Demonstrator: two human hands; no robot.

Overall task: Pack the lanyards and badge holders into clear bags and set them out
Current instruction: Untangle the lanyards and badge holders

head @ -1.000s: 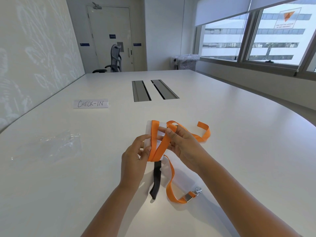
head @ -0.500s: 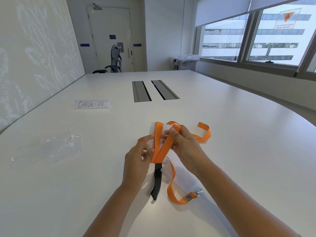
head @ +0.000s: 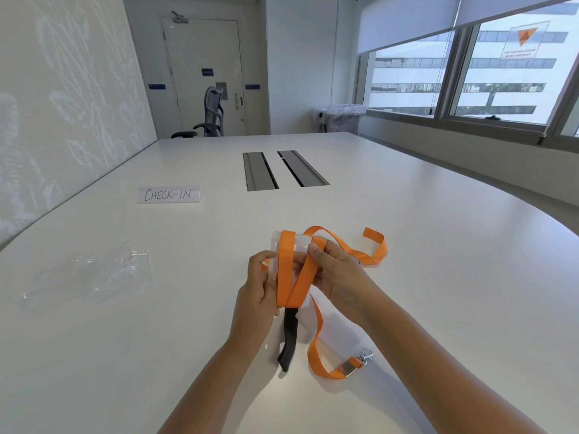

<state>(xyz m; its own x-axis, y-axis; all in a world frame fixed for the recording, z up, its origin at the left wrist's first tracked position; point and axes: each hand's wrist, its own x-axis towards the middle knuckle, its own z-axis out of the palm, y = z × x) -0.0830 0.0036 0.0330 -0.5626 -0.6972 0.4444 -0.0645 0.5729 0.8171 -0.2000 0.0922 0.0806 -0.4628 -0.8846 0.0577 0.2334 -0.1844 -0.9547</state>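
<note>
A clear badge holder (head: 277, 238) stands upright above the white table (head: 438, 277), wound round with an orange lanyard (head: 286, 267). My left hand (head: 258, 289) grips the holder's left edge. My right hand (head: 336, 274) pinches the orange strap against the holder's right side. A loose loop of strap trails to the right (head: 376, 249). The strap's other end runs down to a metal clip (head: 365, 355) lying on the table. A black strap piece (head: 289, 339) hangs from under the holder. A clear bag (head: 91, 274) lies flat at the left.
A paper sign reading CHECK-IN (head: 168, 194) lies beyond the bag. Two grey cable hatches (head: 282, 169) are set in the table's middle. An office chair (head: 210, 115) stands at the far end by the door. Windows run along the right wall.
My right hand has laid the orange strap a little further across the holder's front, and the diagonal wrap now sits tighter. The loose ends and the bag have not moved.
</note>
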